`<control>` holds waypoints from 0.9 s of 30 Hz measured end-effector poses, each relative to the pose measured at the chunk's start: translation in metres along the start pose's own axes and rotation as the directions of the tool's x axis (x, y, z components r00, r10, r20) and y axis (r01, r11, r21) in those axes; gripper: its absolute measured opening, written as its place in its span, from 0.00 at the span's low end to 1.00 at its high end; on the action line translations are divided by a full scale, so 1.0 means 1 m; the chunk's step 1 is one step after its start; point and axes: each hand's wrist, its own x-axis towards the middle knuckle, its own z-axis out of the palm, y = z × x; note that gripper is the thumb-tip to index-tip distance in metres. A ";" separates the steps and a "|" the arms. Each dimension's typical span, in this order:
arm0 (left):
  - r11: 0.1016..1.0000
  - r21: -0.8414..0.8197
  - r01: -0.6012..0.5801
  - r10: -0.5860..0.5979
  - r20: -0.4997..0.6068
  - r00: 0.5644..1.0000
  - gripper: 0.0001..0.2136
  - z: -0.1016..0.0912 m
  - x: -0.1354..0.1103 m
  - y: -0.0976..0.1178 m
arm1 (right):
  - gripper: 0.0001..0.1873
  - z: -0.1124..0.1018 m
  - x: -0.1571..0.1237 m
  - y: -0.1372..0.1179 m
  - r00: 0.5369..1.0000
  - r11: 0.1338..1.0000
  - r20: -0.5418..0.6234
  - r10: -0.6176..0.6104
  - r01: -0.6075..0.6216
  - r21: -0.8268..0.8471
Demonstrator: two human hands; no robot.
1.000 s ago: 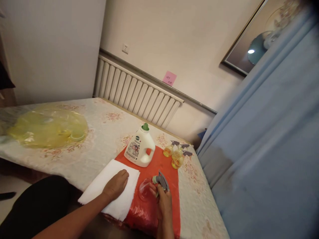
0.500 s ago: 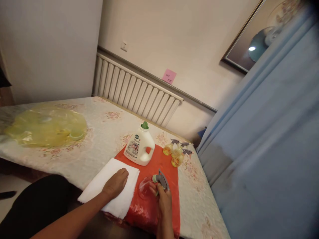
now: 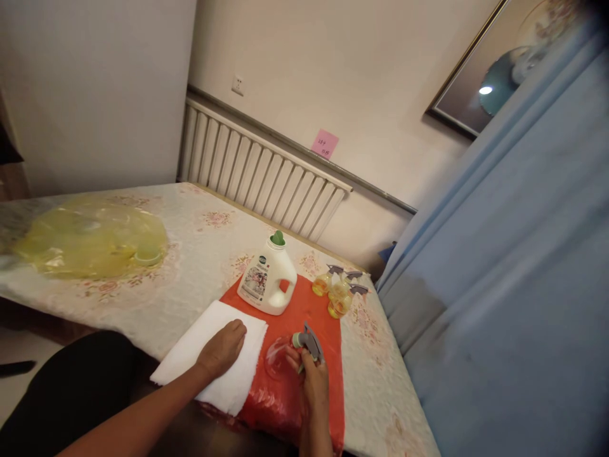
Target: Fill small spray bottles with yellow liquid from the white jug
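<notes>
My left hand (image 3: 222, 348) lies on a folded white towel (image 3: 190, 346), its fingers curled closed; anything inside them is hidden. My right hand (image 3: 311, 377) is closed round the grey trigger head of a clear spray bottle (image 3: 278, 355). That bottle tilts over a shiny red sheet (image 3: 280, 403), with its clear body pointing left. Beyond the towel stands a cream detergent jug (image 3: 266, 285) with a side handle and a green spout in its uncapped mouth. Several small spray bottles with yellow liquid (image 3: 339, 306) stand together at the back right of the red sheet.
A table with a flowered cloth (image 3: 190, 254) carries everything. On its left lies a puffed yellow plastic bag (image 3: 90, 241), a green cap (image 3: 148, 256) at its edge. A white radiator (image 3: 261, 168) runs along the wall behind. A blue curtain (image 3: 504, 266) hangs at the right.
The view has shifted very slightly. Both hands, the spray bottle and the jug keep their places.
</notes>
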 end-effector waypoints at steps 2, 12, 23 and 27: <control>1.000 0.008 0.001 -0.001 -0.002 1.000 0.10 0.001 0.000 0.000 | 0.25 0.000 0.001 0.000 1.000 1.000 0.001 0.005 -0.005 -0.001; 1.000 -0.013 0.001 -0.001 0.008 1.000 0.09 0.000 -0.001 -0.001 | 0.24 0.004 -0.003 -0.004 1.000 1.000 -0.012 0.004 -0.004 0.002; 1.000 -0.025 0.002 -0.002 0.006 1.000 0.10 -0.002 0.000 0.002 | 0.25 0.006 -0.008 -0.006 1.000 1.000 -0.006 -0.014 0.014 -0.017; 0.998 -0.056 0.009 -0.009 0.000 1.000 0.09 -0.001 -0.001 0.001 | 0.25 0.007 -0.008 -0.005 1.000 0.999 -0.005 -0.028 0.027 -0.041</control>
